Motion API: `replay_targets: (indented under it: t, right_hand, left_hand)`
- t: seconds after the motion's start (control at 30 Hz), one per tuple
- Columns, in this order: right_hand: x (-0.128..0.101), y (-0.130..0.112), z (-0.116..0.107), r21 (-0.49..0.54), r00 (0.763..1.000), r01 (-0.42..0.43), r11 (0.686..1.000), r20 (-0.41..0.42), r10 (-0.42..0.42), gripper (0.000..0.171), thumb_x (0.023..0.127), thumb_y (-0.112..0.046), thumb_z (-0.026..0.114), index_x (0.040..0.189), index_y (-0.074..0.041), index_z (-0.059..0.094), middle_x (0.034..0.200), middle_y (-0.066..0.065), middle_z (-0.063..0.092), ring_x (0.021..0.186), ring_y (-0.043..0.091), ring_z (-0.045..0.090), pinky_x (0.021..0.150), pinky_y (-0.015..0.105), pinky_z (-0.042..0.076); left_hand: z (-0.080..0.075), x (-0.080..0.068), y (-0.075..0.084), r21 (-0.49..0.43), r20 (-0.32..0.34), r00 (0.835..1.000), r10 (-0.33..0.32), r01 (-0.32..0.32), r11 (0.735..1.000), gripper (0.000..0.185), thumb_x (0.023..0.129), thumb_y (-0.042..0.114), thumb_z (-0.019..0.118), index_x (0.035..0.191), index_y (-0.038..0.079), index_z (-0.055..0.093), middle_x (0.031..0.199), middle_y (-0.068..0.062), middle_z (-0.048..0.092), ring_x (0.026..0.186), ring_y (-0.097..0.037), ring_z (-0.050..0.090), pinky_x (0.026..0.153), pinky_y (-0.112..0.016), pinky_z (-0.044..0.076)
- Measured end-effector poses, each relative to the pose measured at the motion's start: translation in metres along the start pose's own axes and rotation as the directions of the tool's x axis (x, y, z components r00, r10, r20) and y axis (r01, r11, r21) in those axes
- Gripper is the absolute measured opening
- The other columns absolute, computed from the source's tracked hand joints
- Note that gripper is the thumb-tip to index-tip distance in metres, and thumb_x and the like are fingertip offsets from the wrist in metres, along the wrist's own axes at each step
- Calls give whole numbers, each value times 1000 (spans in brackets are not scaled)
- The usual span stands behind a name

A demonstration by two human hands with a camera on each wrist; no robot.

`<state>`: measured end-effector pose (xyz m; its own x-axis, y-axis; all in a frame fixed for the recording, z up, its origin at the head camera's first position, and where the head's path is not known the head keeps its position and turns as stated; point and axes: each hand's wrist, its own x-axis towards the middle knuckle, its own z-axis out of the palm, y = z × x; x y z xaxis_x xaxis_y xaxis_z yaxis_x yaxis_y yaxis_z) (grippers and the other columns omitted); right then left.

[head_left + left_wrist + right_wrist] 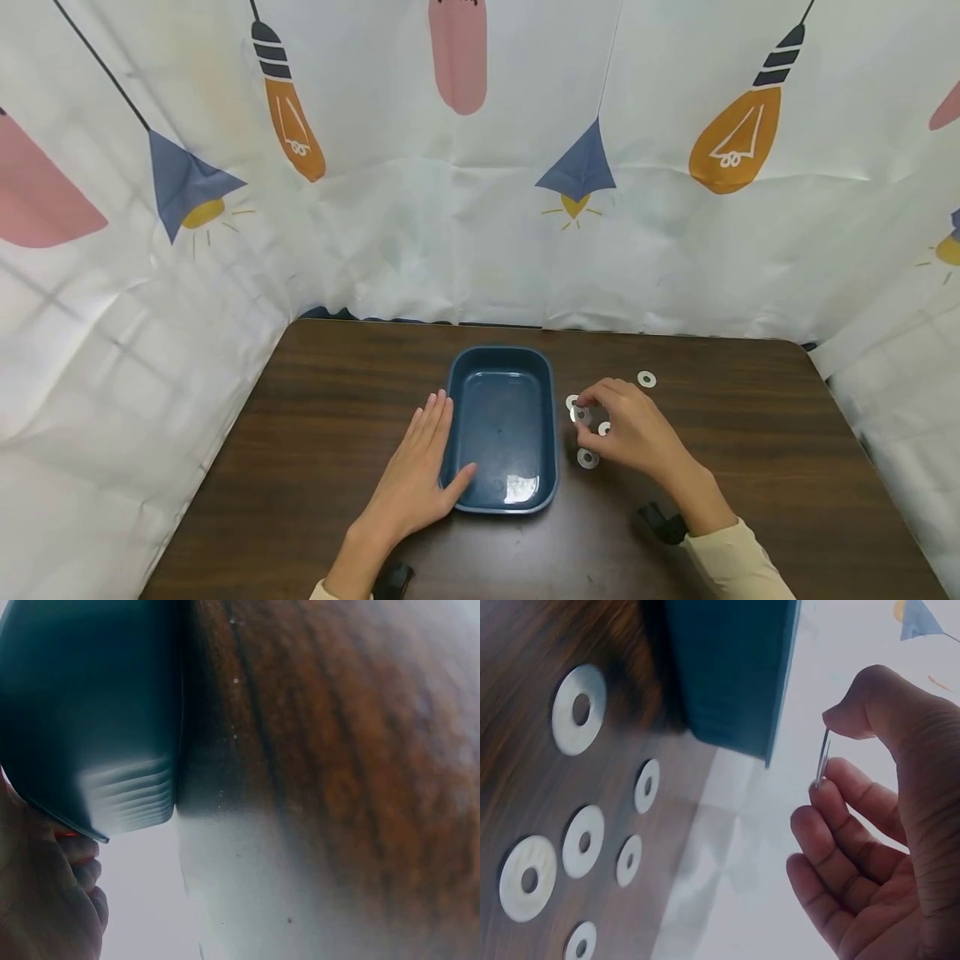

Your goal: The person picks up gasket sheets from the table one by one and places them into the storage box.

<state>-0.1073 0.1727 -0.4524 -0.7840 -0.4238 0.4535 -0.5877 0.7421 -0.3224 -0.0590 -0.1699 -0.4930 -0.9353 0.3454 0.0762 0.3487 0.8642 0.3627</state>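
Observation:
A deep blue rectangular tray (501, 442) sits on the table, with nothing in it. My left hand (416, 479) lies along its left side, fingers straight and thumb over the near left rim; the left wrist view shows this hand (45, 892) against the tray's rim (103, 840). To the right of the tray, my right hand (633, 425) pinches a flat metal washer (823, 757) between thumb and fingertips, seen edge-on in the right wrist view. Several more washers (579, 710) lie flat on the table under and around that hand.
The dark wood-grain table (322, 417) reaches back to a white curtain (450, 233) printed with lamps and bulbs. One washer (647, 379) lies farther back, apart from the others. Dark wrist devices (663, 523) sit on both wrists.

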Motion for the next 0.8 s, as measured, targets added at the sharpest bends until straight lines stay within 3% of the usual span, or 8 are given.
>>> replay_targets:
  t: [0.27, 0.4, 0.67, 0.8]
  right_hand:
    - [9, -13, 3, 30, 999, 12, 999, 43, -13, 22, 78, -19, 86, 96, -14, 75, 93, -5, 74, 87, 13, 68, 79, 35, 61]
    - [13, -19, 7, 45, 998, 26, 999, 64, -29, 21, 79, -20, 85, 97, -14, 75, 94, -5, 74, 88, 13, 69, 81, 35, 62]
    - [22, -28, 13, 42, 996, 51, 998, 76, -55, 21, 81, -21, 86, 98, -15, 76, 95, -5, 73, 87, 13, 66, 79, 33, 61]
    - [25, -32, 14, 34, 994, 49, 998, 99, -52, 21, 81, -23, 85, 98, -15, 77, 95, -6, 73, 86, 10, 64, 80, 33, 61]
  left_hand:
    - [-1, -2, -3, 5, -29, 1000, 0, 0, 1000, 98, 99, 54, 64, 171, 8, 15, 181, -7, 11, 169, -21, 8, 135, -24, -8]
    - [0, -3, -4, 3, -22, 1000, -1, 1, 1000, 98, 100, 55, 63, 171, 8, 15, 181, -7, 10, 169, -21, 7, 133, -20, -13]
    - [2, -2, -4, 19, -22, 1000, 3, -2, 1000, 98, 99, 55, 64, 171, 9, 14, 181, -6, 10, 169, -20, 8, 138, -44, 16]
    - [2, -1, -3, 14, -2, 1000, -1, 1, 1000, 98, 100, 56, 62, 171, 10, 11, 181, -6, 8, 169, -19, 5, 136, -51, 21]
